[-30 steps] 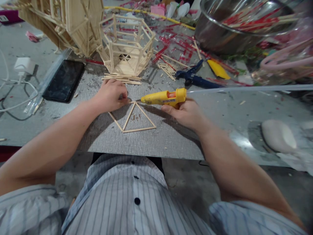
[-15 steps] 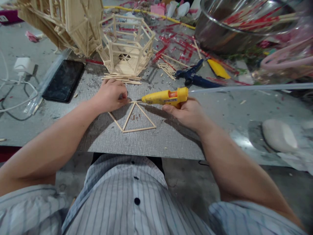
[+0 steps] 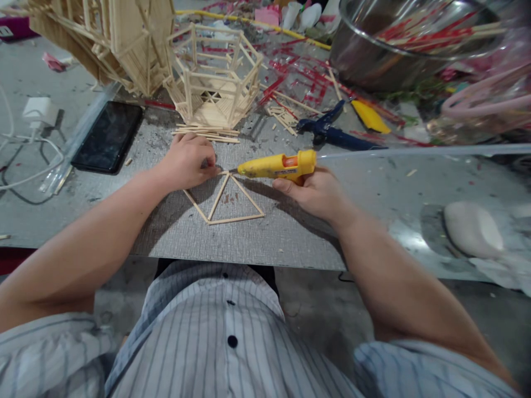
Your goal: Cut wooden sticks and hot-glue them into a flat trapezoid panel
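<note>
A triangle of thin wooden sticks [image 3: 232, 207], with a middle stick from apex to base, lies flat on the grey mat [image 3: 257, 243]. My left hand [image 3: 188, 160] is closed, its fingertips pinching the sticks at the triangle's apex. My right hand [image 3: 315, 190] grips a yellow glue gun [image 3: 277, 166] lying sideways, its nozzle touching the apex. A clear glue stick [image 3: 415, 150] runs out of the gun's back to the right.
Behind the hands stand a hexagonal stick frame [image 3: 213, 77] and a larger stick model [image 3: 112, 38], with loose sticks [image 3: 207, 134] in front. A black phone [image 3: 108, 136] and white charger [image 3: 39, 110] lie left. Blue pliers [image 3: 332, 132], a steel bowl [image 3: 398, 44] and a white lump [image 3: 473, 229] sit right.
The glue gun shifted very slightly right and then back left against the apex. My left hand has stayed on the sticks.
</note>
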`<act>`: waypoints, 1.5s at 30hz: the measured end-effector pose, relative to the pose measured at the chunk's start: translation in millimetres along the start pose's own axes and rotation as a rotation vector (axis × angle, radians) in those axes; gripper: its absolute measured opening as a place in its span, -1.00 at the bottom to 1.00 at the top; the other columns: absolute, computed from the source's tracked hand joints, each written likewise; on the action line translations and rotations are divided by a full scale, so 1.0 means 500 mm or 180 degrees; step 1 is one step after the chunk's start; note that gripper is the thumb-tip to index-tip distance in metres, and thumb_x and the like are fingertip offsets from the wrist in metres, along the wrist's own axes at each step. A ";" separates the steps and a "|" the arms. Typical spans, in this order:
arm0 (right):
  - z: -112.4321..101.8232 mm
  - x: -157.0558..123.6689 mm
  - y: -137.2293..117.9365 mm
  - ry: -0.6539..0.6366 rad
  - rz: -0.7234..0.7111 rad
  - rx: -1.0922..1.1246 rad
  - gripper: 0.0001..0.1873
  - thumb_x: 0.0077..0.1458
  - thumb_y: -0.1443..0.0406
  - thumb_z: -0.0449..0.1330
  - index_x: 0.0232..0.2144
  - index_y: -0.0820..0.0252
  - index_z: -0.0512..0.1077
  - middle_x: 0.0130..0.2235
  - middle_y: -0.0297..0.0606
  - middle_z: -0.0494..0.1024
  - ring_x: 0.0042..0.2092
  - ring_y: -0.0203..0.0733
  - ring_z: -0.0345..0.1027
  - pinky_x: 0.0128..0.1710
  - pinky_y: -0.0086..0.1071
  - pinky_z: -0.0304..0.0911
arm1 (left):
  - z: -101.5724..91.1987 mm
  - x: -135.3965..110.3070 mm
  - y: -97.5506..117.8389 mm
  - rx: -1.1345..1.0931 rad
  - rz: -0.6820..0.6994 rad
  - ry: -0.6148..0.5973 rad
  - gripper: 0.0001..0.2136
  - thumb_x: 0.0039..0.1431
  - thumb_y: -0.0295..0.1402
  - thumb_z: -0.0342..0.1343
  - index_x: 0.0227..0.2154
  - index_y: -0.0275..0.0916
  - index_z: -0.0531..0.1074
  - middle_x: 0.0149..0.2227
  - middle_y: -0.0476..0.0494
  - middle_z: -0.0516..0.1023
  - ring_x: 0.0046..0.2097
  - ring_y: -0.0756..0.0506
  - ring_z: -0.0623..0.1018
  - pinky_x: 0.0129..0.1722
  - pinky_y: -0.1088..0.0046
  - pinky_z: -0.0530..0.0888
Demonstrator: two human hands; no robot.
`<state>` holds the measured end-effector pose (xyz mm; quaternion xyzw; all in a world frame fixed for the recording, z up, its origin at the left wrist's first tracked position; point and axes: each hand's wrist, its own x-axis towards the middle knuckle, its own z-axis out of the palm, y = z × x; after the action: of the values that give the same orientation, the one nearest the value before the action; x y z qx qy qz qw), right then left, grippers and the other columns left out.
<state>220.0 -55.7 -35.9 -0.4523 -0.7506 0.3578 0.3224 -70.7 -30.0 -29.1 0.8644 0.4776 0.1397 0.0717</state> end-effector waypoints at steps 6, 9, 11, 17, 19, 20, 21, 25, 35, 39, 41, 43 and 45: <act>0.002 0.004 0.021 -0.0120 -0.0193 -0.0128 -0.48 0.09 -0.16 0.26 -0.17 0.10 0.59 -0.19 -0.21 0.63 -0.08 0.03 0.53 0.08 0.00 0.40 | -0.001 0.001 0.002 0.0078 -0.0066 -0.0114 -0.75 0.24 -0.14 0.08 -0.38 -0.19 0.51 -0.09 -0.15 0.57 0.04 -0.24 0.45 0.12 0.08 0.24; -0.002 0.000 0.021 -0.0118 -0.0143 -0.0175 -0.51 0.11 -0.13 0.26 -0.17 0.10 0.59 -0.20 -0.20 0.62 -0.07 0.04 0.53 0.06 -0.01 0.42 | -0.004 0.000 0.006 0.0094 -0.0078 -0.0147 -0.76 0.25 -0.14 0.07 -0.37 -0.18 0.51 -0.09 -0.14 0.56 0.06 -0.24 0.44 0.13 0.09 0.24; -0.004 -0.002 0.017 -0.0129 -0.0080 -0.0116 -0.52 0.13 -0.12 0.25 -0.16 0.11 0.59 -0.21 -0.19 0.62 -0.08 0.05 0.53 0.02 -0.01 0.45 | -0.005 0.000 0.006 0.0095 -0.0067 -0.0134 -0.77 0.24 -0.15 0.08 -0.37 -0.17 0.51 -0.09 -0.13 0.57 0.07 -0.24 0.44 0.13 0.10 0.24; -0.001 0.000 0.014 -0.0144 -0.0119 -0.0140 -0.54 0.12 -0.11 0.26 -0.18 0.11 0.59 -0.20 -0.18 0.62 -0.08 0.07 0.53 0.07 0.06 0.41 | 0.000 0.001 0.001 0.0072 -0.0105 -0.0106 -0.80 0.21 -0.18 0.11 -0.38 -0.19 0.51 -0.09 -0.15 0.58 0.06 -0.24 0.45 0.14 0.10 0.24; -0.002 0.000 0.016 -0.0143 -0.0147 -0.0250 -0.56 0.11 -0.09 0.26 -0.20 0.11 0.60 -0.19 -0.18 0.63 -0.08 0.07 0.53 0.09 0.08 0.39 | 0.001 0.001 0.000 0.0073 -0.0068 -0.0083 -0.78 0.22 -0.16 0.10 -0.37 -0.17 0.52 -0.10 -0.14 0.58 0.05 -0.24 0.45 0.14 0.10 0.24; -0.003 0.000 0.016 -0.0150 -0.0136 -0.0297 -0.58 0.11 -0.08 0.27 -0.21 0.11 0.60 -0.20 -0.18 0.63 -0.09 0.08 0.53 0.09 0.08 0.39 | 0.001 0.001 0.000 0.0077 -0.0058 -0.0071 -0.78 0.23 -0.15 0.09 -0.36 -0.17 0.52 -0.10 -0.13 0.58 0.05 -0.24 0.45 0.14 0.10 0.24; -0.005 -0.001 0.015 -0.0163 -0.0116 -0.0334 -0.59 0.12 -0.06 0.27 -0.22 0.11 0.60 -0.21 -0.18 0.63 -0.10 0.07 0.54 0.08 0.07 0.39 | 0.000 0.001 0.001 0.0086 -0.0064 -0.0072 -0.78 0.23 -0.15 0.10 -0.36 -0.16 0.52 -0.10 -0.13 0.58 0.05 -0.24 0.45 0.14 0.11 0.25; -0.009 -0.004 0.013 -0.0219 -0.0039 -0.0417 -0.64 0.12 -0.02 0.28 -0.25 0.12 0.61 -0.25 -0.18 0.62 -0.10 0.09 0.53 0.06 0.07 0.40 | -0.009 0.000 0.013 0.0129 -0.0157 -0.0194 -0.82 0.22 -0.21 0.13 -0.38 -0.19 0.51 -0.08 -0.15 0.58 0.06 -0.25 0.45 0.14 0.09 0.25; -0.005 0.000 0.002 -0.0182 0.0046 -0.0148 -0.62 0.14 0.02 0.26 -0.16 0.15 0.58 -0.17 -0.15 0.61 -0.05 0.09 0.52 0.08 0.07 0.42 | 0.001 0.002 0.001 0.0091 -0.0078 -0.0095 -0.78 0.23 -0.16 0.12 -0.37 -0.20 0.51 -0.10 -0.15 0.58 0.05 -0.24 0.45 0.14 0.10 0.24; -0.006 0.000 0.004 -0.0160 0.0036 -0.0229 -0.63 0.12 -0.01 0.27 -0.18 0.10 0.58 -0.19 -0.18 0.61 -0.04 0.10 0.52 0.09 0.08 0.41 | 0.001 0.000 -0.003 0.0083 -0.0006 -0.0096 -0.75 0.25 -0.13 0.07 -0.34 -0.19 0.52 -0.11 -0.15 0.56 0.06 -0.24 0.44 0.16 0.10 0.23; -0.006 -0.001 0.004 -0.0170 0.0062 -0.0256 -0.63 0.13 -0.02 0.27 -0.19 0.11 0.58 -0.21 -0.18 0.61 -0.04 0.11 0.52 0.08 0.08 0.41 | 0.000 0.000 -0.004 0.0088 -0.0009 -0.0121 -0.75 0.25 -0.13 0.06 -0.32 -0.18 0.52 -0.10 -0.15 0.55 0.07 -0.25 0.44 0.17 0.10 0.23; -0.006 -0.002 0.001 -0.0172 0.0093 -0.0237 -0.61 0.14 -0.02 0.27 -0.17 0.14 0.58 -0.20 -0.15 0.62 -0.05 0.11 0.53 0.06 0.06 0.43 | 0.000 0.000 -0.004 0.0093 -0.0035 -0.0136 -0.75 0.25 -0.13 0.05 -0.32 -0.17 0.52 -0.09 -0.14 0.55 0.07 -0.24 0.43 0.16 0.10 0.23; -0.005 -0.003 -0.001 -0.0158 0.0103 -0.0207 -0.58 0.14 -0.02 0.26 -0.16 0.17 0.58 -0.18 -0.13 0.62 -0.06 0.10 0.53 0.05 0.05 0.44 | -0.001 0.000 -0.004 0.0086 -0.0035 -0.0130 -0.74 0.25 -0.12 0.05 -0.33 -0.17 0.52 -0.09 -0.14 0.55 0.06 -0.24 0.43 0.16 0.11 0.23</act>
<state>222.2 -56.5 -34.3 -0.4657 -0.7621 0.3495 0.2830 -72.7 -29.0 -29.5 0.8653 0.4827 0.1151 0.0705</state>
